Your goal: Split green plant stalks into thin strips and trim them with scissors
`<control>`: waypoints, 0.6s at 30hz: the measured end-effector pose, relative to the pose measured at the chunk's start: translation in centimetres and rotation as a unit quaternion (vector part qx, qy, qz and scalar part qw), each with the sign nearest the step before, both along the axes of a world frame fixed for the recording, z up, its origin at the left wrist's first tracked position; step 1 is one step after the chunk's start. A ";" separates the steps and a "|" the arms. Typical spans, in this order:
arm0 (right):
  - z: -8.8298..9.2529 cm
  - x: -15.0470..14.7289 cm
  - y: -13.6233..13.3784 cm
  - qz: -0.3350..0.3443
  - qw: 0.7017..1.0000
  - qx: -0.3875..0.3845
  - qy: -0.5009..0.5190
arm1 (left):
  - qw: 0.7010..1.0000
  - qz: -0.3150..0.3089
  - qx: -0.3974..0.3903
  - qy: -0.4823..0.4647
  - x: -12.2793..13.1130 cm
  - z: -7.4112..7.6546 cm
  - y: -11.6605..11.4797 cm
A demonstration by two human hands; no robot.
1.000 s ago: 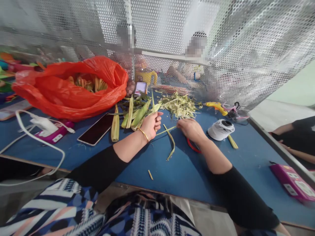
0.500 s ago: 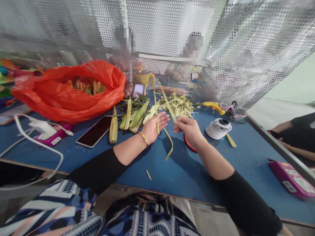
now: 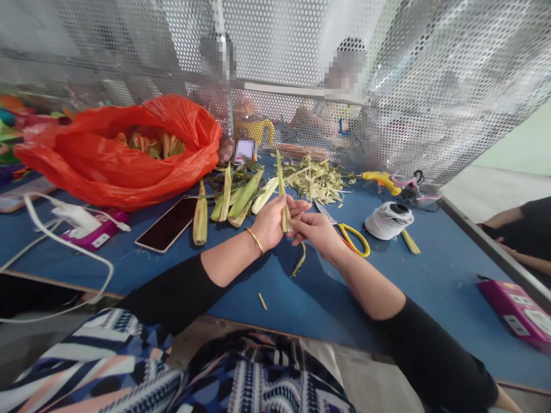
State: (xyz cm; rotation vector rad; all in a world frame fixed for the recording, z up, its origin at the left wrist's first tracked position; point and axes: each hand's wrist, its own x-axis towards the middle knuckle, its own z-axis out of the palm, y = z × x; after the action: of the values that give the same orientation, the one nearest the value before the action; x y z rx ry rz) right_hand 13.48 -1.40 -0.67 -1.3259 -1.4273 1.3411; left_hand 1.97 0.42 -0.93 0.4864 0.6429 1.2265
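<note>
Pale green strips of corn husk stand upright between my hands above the table. My left hand holds them near their lower part, a gold bangle at its wrist. At their lower end, the fingers of my right hand are pinched on the husk and meet the left palm. Below the hands a curled husk strip hangs or lies; which, I cannot tell. Scissors with yellow and red handles lie just right of my right hand. Behind the hands are a heap of husk shreds and several folded husks.
On the left are a red plastic bag with husk pieces inside, a phone and a purple power strip. To the right lie white thread, a yellow glue gun and another purple power strip. A perforated screen stands behind.
My right hand has moved left, bringing its strip against the one in my left hand. My left fingers have curled in. The scissors show more fully now.
</note>
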 end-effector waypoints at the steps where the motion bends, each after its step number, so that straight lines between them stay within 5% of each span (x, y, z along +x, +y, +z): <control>1: 0.2 0.6 0.2 0.011 0.999 0.028 -0.036 | 1.000 0.004 -0.007 -0.002 -0.1 0.1 0.1; 5: 0.5 3.5 1.3 -0.006 0.948 0.224 -0.227 | 1.000 0.013 -0.025 -0.003 -0.8 0.8 0.3; 8: 0.1 4.8 1.9 0.122 0.874 0.332 -0.333 | 1.000 -0.012 -0.028 0.002 -1.5 1.2 0.6; 11: -0.8 4.7 2.2 0.245 0.830 0.334 -0.372 | 0.999 -0.015 -0.029 0.012 -2.1 1.4 1.1; 14: -1.2 4.0 2.1 0.257 0.850 0.318 -0.333 | 0.999 -0.010 -0.009 0.040 -2.3 1.3 1.3; 18: -0.1 3.7 1.7 0.134 0.947 0.258 -0.136 | 0.994 0.004 0.030 0.104 -2.0 1.0 1.1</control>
State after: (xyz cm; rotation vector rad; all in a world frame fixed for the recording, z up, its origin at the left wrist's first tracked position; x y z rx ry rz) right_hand 17.20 0.34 -0.82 -1.0142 -2.0385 0.8646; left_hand -0.06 1.52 0.06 0.6678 0.7872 1.2149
